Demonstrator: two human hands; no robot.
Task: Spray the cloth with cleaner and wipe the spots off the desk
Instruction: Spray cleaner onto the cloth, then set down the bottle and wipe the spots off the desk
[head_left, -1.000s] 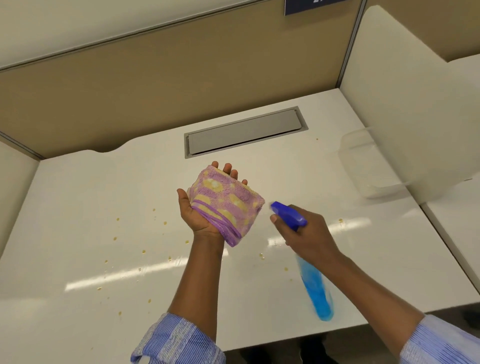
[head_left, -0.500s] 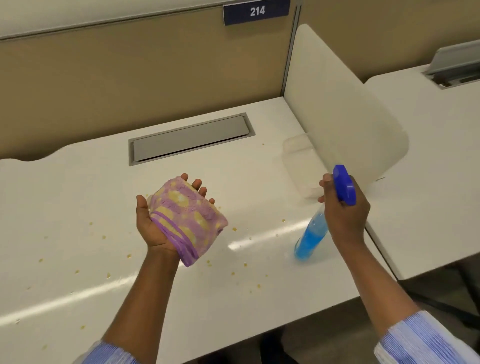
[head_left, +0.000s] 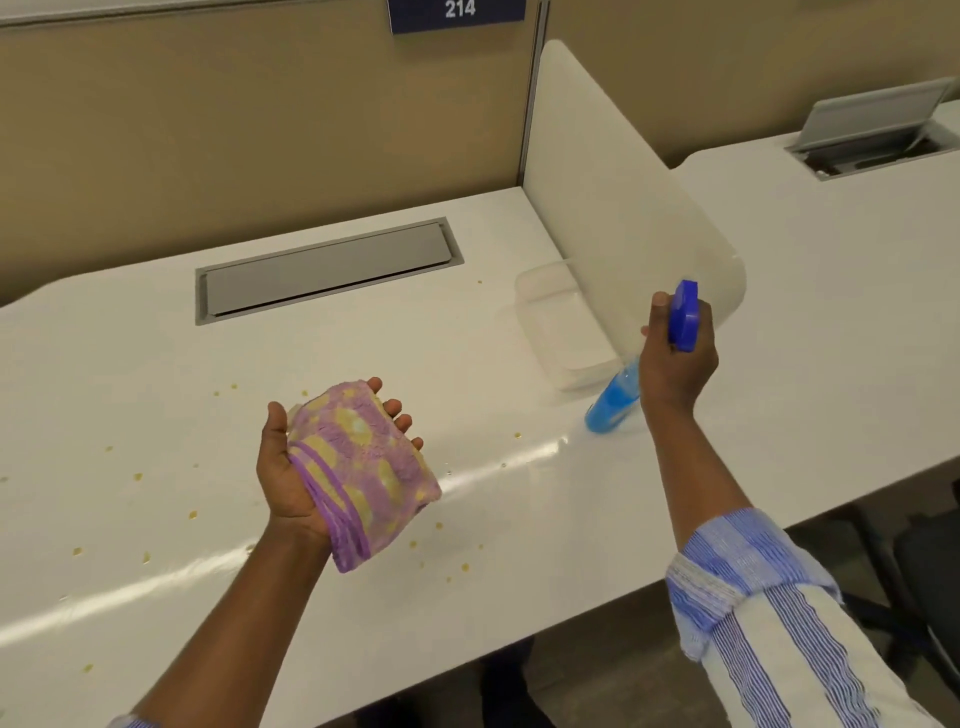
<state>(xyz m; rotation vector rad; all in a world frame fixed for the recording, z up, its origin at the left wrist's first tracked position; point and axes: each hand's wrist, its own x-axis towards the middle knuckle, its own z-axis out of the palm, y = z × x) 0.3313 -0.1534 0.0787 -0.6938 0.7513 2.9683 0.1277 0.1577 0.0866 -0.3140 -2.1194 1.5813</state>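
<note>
While the left hand (head_left: 291, 467) cups one cloth (head_left: 358, 467), the right hand (head_left: 675, 364) grips one spray bottle (head_left: 613, 400) (many spots (head_left: 193, 514)).

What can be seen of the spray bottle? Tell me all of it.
The spray bottle has a dark blue plastic trigger head and a clear body full of light blue liquid. The right hand grips its neck, fingers wrapped around the front. It is tilted, base down and left, at or just above the white desk beside the divider. Whether it touches the desk is unclear.
</note>
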